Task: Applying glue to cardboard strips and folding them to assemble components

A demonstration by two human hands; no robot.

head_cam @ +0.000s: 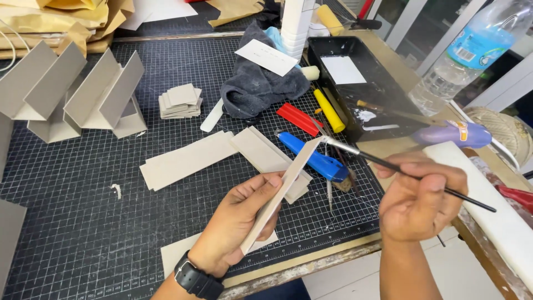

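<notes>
One cardboard strip (280,194) between both hands, brush-tip (327,141) touching.

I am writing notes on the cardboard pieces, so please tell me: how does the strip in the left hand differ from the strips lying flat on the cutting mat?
The held strip stands tilted on its edge in the left hand, with the brush in the right hand touching its top end. The flat strips lie side by side on the cutting mat, untouched. The held strip is alone; the flat ones form a group. Both are long, grey cardboard.
</notes>
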